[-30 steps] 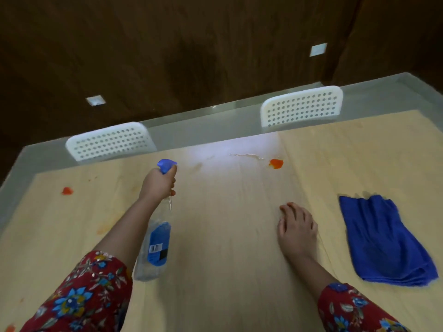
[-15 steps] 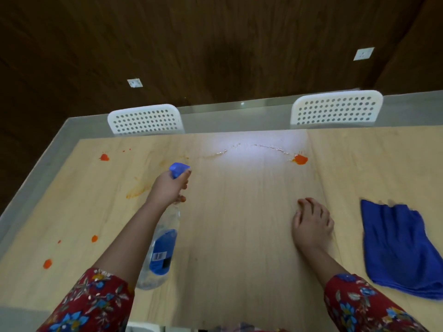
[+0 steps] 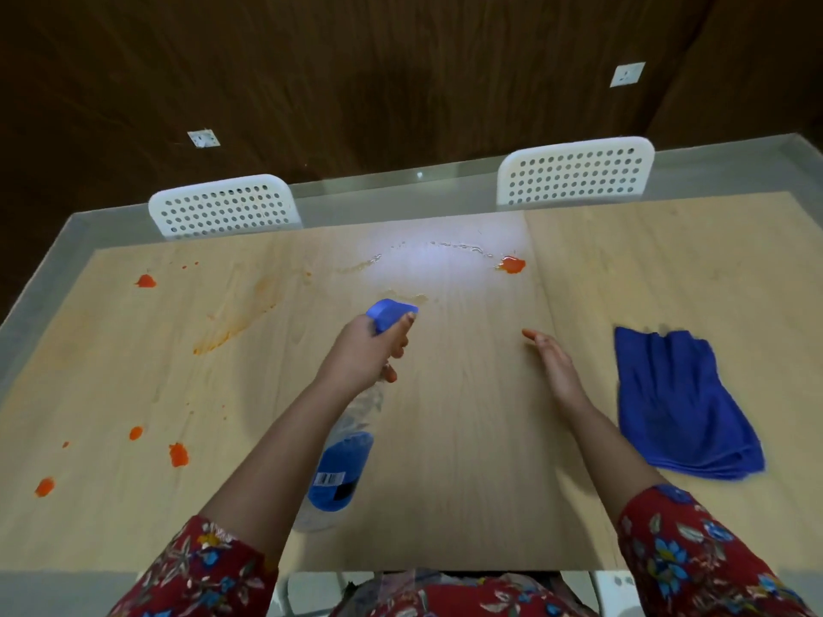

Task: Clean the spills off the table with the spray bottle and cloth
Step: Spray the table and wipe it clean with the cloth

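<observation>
Red floral sleeves [image 3: 213, 572] occupy the near edge. The left grip [image 3: 363, 354] is curled round the neck of the spray bottle [image 3: 343, 465], one finger at the trigger. The bottle's long axis runs from its base near the body to the blue nozzle, which points away. The orange spill [image 3: 511, 264] and a wet streak lie beyond the nozzle, ahead and slightly right.

The right grip [image 3: 556, 369] is straight-fingered and holds nothing. The blue cloth [image 3: 681, 403] lies flat just to its right, not touching, so this grip is the nearer to it. Further orange blots [image 3: 178, 454] and a smear [image 3: 240, 322] lie left.

Judgement: spraying is in hand and wiping has not begun.

The counter [image 3: 467, 474] is pale wood-grain. Two white perforated chairs [image 3: 225, 207] stand at its far edge, with a dark panelled wall [image 3: 356, 82] behind.
</observation>
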